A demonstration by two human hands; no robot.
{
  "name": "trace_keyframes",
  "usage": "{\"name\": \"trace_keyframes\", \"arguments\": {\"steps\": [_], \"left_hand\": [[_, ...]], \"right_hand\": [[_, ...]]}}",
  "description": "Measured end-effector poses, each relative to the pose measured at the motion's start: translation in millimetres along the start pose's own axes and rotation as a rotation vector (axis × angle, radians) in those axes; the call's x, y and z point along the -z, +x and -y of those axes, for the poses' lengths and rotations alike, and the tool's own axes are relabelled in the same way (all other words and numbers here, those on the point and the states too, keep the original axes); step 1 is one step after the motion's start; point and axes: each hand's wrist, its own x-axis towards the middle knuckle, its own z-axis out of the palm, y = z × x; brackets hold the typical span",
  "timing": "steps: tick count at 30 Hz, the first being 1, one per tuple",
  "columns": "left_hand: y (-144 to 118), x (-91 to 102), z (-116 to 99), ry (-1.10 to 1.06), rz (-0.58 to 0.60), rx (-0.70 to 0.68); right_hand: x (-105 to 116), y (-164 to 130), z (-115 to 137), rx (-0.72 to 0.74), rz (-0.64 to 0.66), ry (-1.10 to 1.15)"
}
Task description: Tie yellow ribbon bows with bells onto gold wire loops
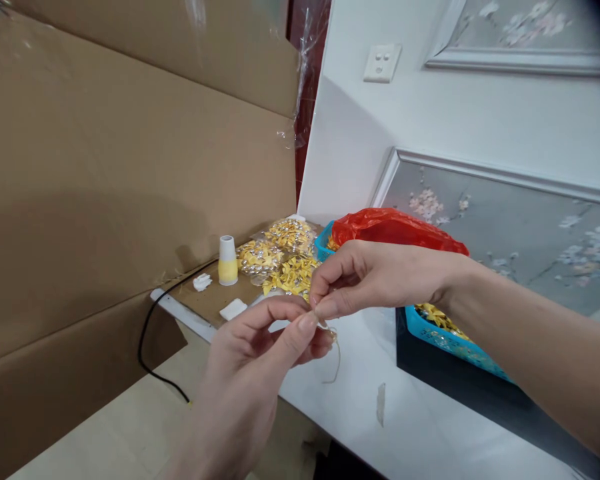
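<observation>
Thread (336, 357), thin & pale yellow, was pinched where both hands met, above the bench (360, 393) near its front edge; a loose loop of it hung down just below the fingertips. Left hand (260, 360) came up from below w/ thumb & forefinger closed narrow on the thread; right hand (375, 277) reached in from the right, thumb & forefinger also pinched on it, tips of both hands touching. Whatever tiny piece sat on the thread was too small to tell.

Containers: blue basket (445, 340) sat on a dark box (460, 387) at the bench's right side, just behind the right wrist, holding yellow bits & partly covered by a red plastic bag (395, 227). Toward the far left corner, clear bags of yellow-white ornaments (275, 250) lay on a cardboard sheet, w/ a loose pile of yellow bows (293, 275) just in front of them, near the hands. White-yellow spool (227, 261) stood upright left of the bags. Black cable (150, 347) ran off the bench's left edge. Cardboard wall (105, 173) stood behind.
</observation>
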Motion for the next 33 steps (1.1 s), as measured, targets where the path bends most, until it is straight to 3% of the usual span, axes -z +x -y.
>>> {"name": "trace_keyframes", "arguments": {"steps": [20, 33], "left_hand": [[-2.2, 6.9, 1.9, 0.049, 0.037, 0.008], [-2.0, 7.4, -3.3, 0.047, 0.021, 0.085]], "right_hand": [[-3.5, 4.3, -3.6, -0.049, 0.025, -0.012], [-4.9, 7.6, -8.1, -0.063, 0.038, -0.016]]}}
